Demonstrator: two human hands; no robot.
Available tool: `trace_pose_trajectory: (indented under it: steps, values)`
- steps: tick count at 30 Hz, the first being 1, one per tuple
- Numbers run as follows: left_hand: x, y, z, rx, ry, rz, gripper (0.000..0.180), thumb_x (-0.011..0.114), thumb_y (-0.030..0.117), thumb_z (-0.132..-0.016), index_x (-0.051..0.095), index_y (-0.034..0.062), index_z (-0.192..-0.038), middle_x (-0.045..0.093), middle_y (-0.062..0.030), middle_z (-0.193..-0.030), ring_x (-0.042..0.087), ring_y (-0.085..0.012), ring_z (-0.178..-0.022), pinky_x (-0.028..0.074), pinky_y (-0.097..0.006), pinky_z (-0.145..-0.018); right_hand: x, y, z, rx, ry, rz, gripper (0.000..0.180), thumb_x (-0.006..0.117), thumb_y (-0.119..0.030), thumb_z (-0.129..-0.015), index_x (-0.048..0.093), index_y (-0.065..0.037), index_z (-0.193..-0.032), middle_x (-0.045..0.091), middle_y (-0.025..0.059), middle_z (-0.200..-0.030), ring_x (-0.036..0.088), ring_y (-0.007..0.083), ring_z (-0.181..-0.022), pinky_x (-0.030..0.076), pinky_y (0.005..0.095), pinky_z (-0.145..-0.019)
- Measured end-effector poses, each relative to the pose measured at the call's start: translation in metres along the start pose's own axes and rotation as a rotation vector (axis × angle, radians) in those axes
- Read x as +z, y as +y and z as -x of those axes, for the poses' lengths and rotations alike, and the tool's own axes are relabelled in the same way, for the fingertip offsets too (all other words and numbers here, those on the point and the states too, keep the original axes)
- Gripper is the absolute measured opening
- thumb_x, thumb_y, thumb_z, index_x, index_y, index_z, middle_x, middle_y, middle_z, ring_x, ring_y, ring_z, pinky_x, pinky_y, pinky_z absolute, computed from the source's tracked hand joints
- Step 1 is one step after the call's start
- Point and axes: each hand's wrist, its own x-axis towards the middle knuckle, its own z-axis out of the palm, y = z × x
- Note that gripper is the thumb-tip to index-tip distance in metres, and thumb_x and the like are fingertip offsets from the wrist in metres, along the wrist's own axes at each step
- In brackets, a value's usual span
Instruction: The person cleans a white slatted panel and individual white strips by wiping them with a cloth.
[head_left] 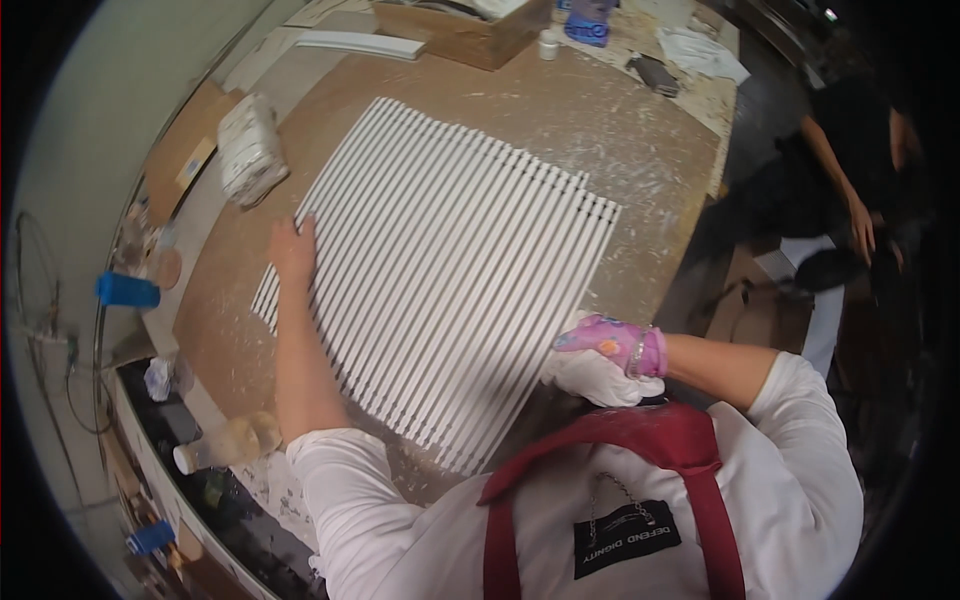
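Note:
A broad row of narrow white strips (pixel 450 270), with small notched joints near both ends, lies side by side on the brown tabletop. My bare left hand (pixel 292 247) is at the row's left edge, its fingers bent over the outermost strips. On my right hand (pixel 610 343) is a pink patterned glove, with a metal bracelet at the wrist. That hand is closed on a bunched white cloth (pixel 600 378), close to my body at the row's lower right edge. The fingers under the cloth are hidden.
A wrapped white bundle (pixel 250 150) lies at the left. At the far side are a cardboard box (pixel 480 35), a white strip piece (pixel 360 44) and a small white jar (pixel 548 45). A bottle (pixel 230 445) lies near my left arm. Another person (pixel 850 150) sits at the right.

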Motion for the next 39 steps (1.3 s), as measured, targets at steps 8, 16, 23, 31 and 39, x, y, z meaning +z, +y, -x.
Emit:
trace_pose_trajectory:
  steps: [8,16,23,31,39]
  values:
    - [-0.005,0.000,0.010,-0.133,0.059,-0.022,0.044,0.046,0.040,-0.094,0.063,-0.0009,-0.100,0.060,-0.0230,-0.107,0.058,-0.0421,-0.095,0.044,-0.051,-0.083,0.002,-0.011,-0.007,-0.003,-0.016,-0.038,0.038,0.065,-0.016,-0.084,0.060,-0.002,-0.119,0.064,0.0125,-0.115,0.060,0.0228,-0.107,0.047,0.0316,-0.092]
    - [-0.044,-0.031,0.020,-0.275,0.358,0.688,0.035,0.048,0.019,-0.097,0.056,-0.0015,-0.124,0.060,-0.0177,-0.121,0.057,-0.0267,-0.111,0.041,-0.035,-0.098,-0.074,-0.086,0.045,0.640,0.168,-0.706,0.042,0.065,-0.017,-0.088,0.056,-0.001,-0.126,0.063,0.0093,-0.118,0.061,0.0168,-0.104,0.047,0.0294,-0.094]
    - [-0.140,-0.040,0.148,-0.227,0.288,0.759,0.032,0.050,0.015,-0.098,0.054,-0.0031,-0.124,0.059,-0.0104,-0.121,0.055,-0.0176,-0.113,0.041,-0.027,-0.097,-0.167,-0.142,0.081,0.152,0.912,-0.388,0.043,0.064,-0.024,-0.089,0.056,-0.002,-0.125,0.063,0.0042,-0.115,0.060,0.0144,-0.104,0.044,0.0290,-0.096]
    - [-0.156,0.128,0.297,0.064,-0.212,0.275,0.065,0.074,0.016,-0.072,0.049,0.0048,-0.130,0.053,-0.0196,-0.128,0.050,-0.0387,-0.118,0.038,-0.043,-0.102,-0.205,-0.018,0.040,0.275,0.755,0.712,0.052,0.051,-0.038,-0.096,0.047,0.002,-0.130,0.055,0.0152,-0.128,0.053,0.0241,-0.116,0.042,0.0333,-0.096]
    - [-0.122,0.190,0.349,0.109,-0.434,-0.157,0.080,0.077,0.033,-0.070,0.041,0.0131,-0.139,0.033,-0.0089,-0.149,0.032,-0.0312,-0.135,0.026,-0.053,-0.107,-0.237,-0.005,0.023,0.280,0.475,1.191,0.049,0.054,-0.032,-0.091,0.048,-0.004,-0.131,0.050,0.0207,-0.133,0.046,0.0357,-0.125,0.035,0.0410,-0.106]
